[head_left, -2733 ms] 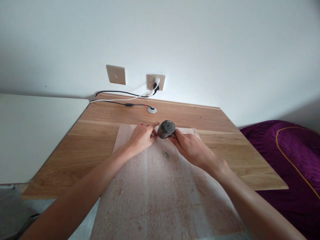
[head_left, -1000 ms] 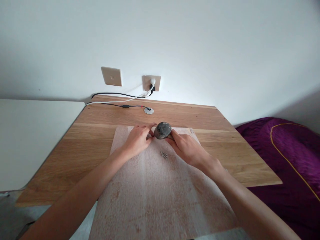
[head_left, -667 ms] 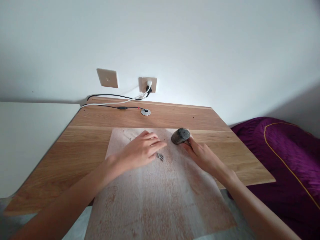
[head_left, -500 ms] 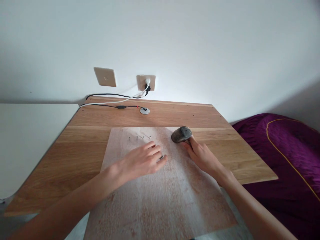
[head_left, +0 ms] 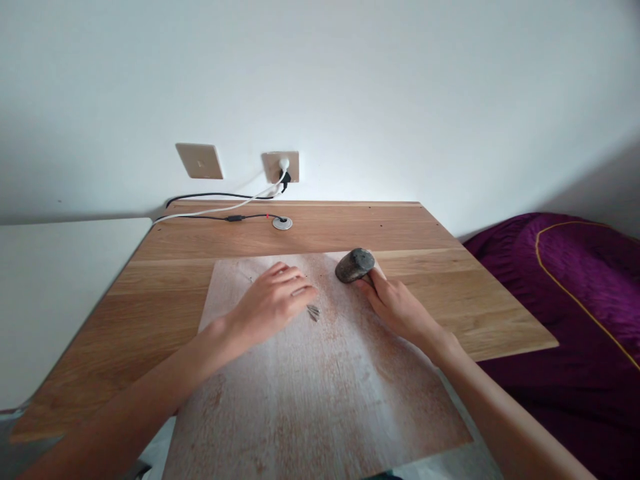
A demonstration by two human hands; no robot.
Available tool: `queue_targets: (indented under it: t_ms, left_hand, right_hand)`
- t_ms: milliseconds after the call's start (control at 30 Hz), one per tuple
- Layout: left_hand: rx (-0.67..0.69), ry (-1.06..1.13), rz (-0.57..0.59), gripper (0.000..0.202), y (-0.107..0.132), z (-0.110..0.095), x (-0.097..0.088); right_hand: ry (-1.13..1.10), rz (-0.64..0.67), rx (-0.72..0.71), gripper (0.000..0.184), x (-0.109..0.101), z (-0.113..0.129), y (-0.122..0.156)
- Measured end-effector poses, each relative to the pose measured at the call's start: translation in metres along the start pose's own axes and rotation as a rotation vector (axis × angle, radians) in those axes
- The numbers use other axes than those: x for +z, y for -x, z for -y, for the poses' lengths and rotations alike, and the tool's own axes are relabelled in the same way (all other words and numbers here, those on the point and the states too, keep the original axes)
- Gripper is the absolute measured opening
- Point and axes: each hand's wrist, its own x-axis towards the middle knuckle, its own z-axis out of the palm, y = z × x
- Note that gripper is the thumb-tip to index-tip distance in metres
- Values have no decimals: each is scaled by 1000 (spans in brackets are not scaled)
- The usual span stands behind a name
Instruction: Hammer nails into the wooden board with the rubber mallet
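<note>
My right hand (head_left: 397, 303) is closed round the handle of a mallet with a dark, rounded head (head_left: 354, 265), held over the far right part of a whitish, worn board (head_left: 320, 393). Farther left, my left hand (head_left: 275, 300) hovers low over the board with its fingers bent down and close together. Its thumb and fingertips are hidden, so whatever they pinch does not show. Beside these fingers lies a small bunch of nails (head_left: 313, 312). The left hand covers most of a row of small upright metal pieces near the board's far edge.
The board lies on a wooden table (head_left: 480, 300). Cables (head_left: 215, 216) run along the back to a wall socket (head_left: 281, 167) and a round cable grommet (head_left: 283, 223). A white surface (head_left: 65, 293) adjoins at left; purple fabric (head_left: 575, 300) bulges at right.
My left hand has shifted up and left from the bunch of nails, its fingers drawing closer together, and now covers most of the row. The mallet stays in my right hand; the view has shifted slightly.
</note>
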Motion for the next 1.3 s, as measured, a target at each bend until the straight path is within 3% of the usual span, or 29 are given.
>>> queue_targets:
  t_ms: [100,200,333,600,1300]
  left_hand:
    - [-348,178,-97,11,-8,20,12]
    - [-508,297,-35,14,-14,32,23]
    - [-523,314,37,12,-15,32,28]
    - [-546,342,28,12,-12,30,31]
    - [-437,299,24,9,-10,28,37]
  right_hand:
    - [-6,-2,-12,23,0,-1,0]
    - [3,2,-15,23,0,-1,0]
    - [-6,2,-17,22,-1,-1,-1]
    - [-10,15,-2,22,-2,1,-1]
    - [-32,17,-17,21,-2,0,-1]
